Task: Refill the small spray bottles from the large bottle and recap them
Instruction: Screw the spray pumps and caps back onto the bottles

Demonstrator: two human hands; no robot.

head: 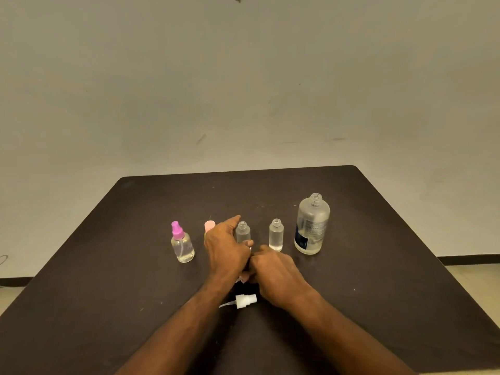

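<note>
The large clear bottle (312,226) stands uncapped at the right of the dark table (378,266). Two small clear bottles (243,231) (276,235) stand open to its left. A small bottle with a pink spray cap (181,243) stands furthest left. A peach cap (209,226) peeks out behind my left hand (227,247). That hand hovers in front of the row, index finger stretched out. My right hand (273,274) is curled against it, and a white sliver shows between them, apparently a spray cap. A second white spray cap (244,301) with its tube lies between my wrists.
A pale wall rises behind the table's far edge (238,171). Floor and a dark baseboard (470,259) show past the right edge. Bare tabletop stretches left of the pink-capped bottle and right of the large bottle.
</note>
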